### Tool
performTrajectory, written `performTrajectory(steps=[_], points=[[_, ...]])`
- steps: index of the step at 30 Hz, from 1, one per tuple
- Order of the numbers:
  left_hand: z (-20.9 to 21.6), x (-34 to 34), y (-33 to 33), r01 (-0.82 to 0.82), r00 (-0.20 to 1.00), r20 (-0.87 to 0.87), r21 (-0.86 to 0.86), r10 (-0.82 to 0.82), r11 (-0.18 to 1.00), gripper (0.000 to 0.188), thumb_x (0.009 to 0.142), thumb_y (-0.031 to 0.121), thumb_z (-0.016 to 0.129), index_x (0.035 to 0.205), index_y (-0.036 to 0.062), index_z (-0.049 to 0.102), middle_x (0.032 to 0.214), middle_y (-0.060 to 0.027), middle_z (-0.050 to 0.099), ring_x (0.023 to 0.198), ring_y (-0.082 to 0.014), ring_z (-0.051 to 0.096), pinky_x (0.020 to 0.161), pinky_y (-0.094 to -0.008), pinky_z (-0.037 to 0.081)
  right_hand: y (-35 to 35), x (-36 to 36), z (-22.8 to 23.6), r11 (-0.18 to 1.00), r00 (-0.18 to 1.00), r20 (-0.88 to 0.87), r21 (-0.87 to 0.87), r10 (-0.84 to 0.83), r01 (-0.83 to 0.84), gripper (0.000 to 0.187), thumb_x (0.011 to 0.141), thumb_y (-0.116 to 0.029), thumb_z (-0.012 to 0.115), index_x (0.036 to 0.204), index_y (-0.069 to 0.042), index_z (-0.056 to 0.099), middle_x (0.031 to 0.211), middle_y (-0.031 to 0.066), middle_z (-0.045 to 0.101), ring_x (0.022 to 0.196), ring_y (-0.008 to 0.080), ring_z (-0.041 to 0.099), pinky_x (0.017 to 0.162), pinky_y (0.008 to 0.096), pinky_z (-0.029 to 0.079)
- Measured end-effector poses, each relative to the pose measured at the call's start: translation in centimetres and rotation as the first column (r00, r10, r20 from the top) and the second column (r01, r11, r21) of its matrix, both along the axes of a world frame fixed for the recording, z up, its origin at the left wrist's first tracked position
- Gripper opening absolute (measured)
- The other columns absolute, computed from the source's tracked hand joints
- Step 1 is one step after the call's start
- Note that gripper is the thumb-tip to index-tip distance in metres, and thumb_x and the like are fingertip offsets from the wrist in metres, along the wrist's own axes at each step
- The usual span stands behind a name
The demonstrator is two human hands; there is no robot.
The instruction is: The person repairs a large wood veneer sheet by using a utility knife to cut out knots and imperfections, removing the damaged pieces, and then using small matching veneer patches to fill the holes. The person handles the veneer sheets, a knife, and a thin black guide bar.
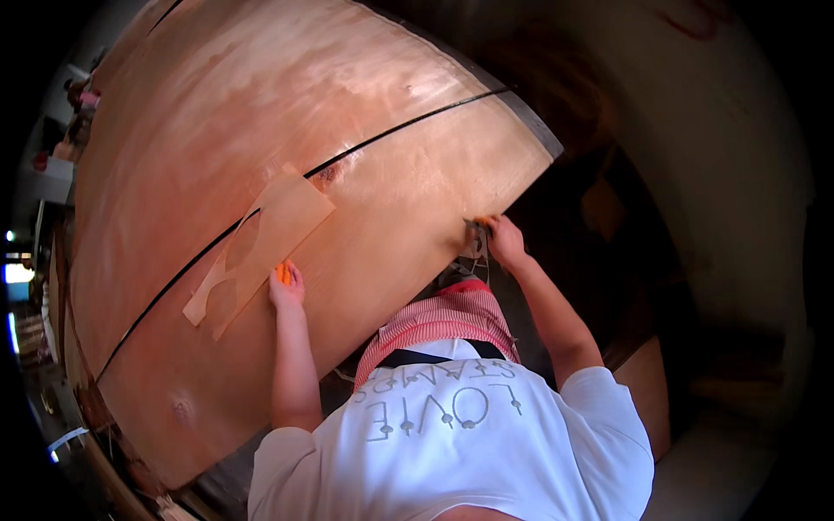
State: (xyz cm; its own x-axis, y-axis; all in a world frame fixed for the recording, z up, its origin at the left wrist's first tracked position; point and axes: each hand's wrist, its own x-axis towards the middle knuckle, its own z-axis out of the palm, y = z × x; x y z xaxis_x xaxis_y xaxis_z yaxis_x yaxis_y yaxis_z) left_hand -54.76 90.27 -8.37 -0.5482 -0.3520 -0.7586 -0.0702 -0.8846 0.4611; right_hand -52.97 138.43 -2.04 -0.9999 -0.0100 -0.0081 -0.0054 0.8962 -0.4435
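Large sheets of reddish wood veneer [261, 113] lie across a wide surface in front of me, with a dark seam running between them. My left hand [287, 285] rests on the near sheet and has a small orange object [282, 273] under its fingers. It sits right beside a lighter veneer strip [261, 243] that has curved cut-outs. My right hand [504, 241] is at the near right edge of the sheet, closed on a small dark tool [478, 229] with an orange part. What the tool is cannot be made out.
My white shirt and red-striped apron [443, 317] fill the lower middle. A dark gap and floor lie past the sheet's right edge [543, 143]. Shelves and clutter [52, 165] stand at the far left.
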Motion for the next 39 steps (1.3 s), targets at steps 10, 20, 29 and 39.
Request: performTrajectory(steps=[10,20,29,39], points=[[3.0,0.9,14.3,0.516,0.677,0.712,-0.639,-0.185,-0.570,0.062,0.084,0.038,0.053,0.130,-0.0003,0.037,0.132,-0.0187,0.040,0.122,-0.0301,0.038,0.100,-0.0481,0.027,4.7,-20.4,-3.4,0.906,0.901,-0.193,0.259,0.389,-0.336,0.045,0.074,-0.002,0.044,0.118,0.000,0.049,0.138,0.0111,0.035,0.126,0.0307,0.032,0.101,0.0434,0.029],[6.9,7.9,16.9,0.566,0.412,0.883,-0.440,-0.224,-0.697,0.072,0.080,0.042,0.054,0.136,0.0032,0.029,0.140,-0.0162,0.029,0.130,-0.0308,0.025,0.105,-0.0510,0.015,7.1,-11.9,1.0,0.887,0.896,-0.084,0.213,0.435,-0.411,0.057,0.069,0.003,0.050,0.125,-0.002,0.044,0.134,0.0146,0.037,0.124,0.0357,0.032,0.102,0.0457,0.025],[5.4,2.0,10.9,0.544,0.671,0.730,-0.602,-0.128,-0.584,0.070,0.081,0.040,0.054,0.134,0.0014,0.031,0.140,-0.0164,0.029,0.131,-0.0311,0.023,0.106,-0.0505,0.014,0.5,-19.5,-2.9,0.674,0.698,0.627,-0.683,0.346,0.280,0.024,0.091,-0.020,0.045,0.108,-0.008,0.057,0.082,0.0029,0.062,0.065,0.0091,0.054,0.057,0.0227,0.039],[6.1,2.4,14.3,0.368,0.562,0.705,-0.682,-0.433,-0.632,0.077,0.076,0.045,0.059,0.133,0.0005,0.033,0.140,-0.0157,0.030,0.133,-0.0281,0.020,0.106,-0.0523,0.010,-7.2,-22.4,1.1,0.539,0.806,0.525,-0.778,0.276,0.322,0.026,0.091,-0.017,0.044,0.113,-0.005,0.052,0.080,0.0010,0.058,0.054,0.0045,0.044,0.045,0.0170,0.032]])
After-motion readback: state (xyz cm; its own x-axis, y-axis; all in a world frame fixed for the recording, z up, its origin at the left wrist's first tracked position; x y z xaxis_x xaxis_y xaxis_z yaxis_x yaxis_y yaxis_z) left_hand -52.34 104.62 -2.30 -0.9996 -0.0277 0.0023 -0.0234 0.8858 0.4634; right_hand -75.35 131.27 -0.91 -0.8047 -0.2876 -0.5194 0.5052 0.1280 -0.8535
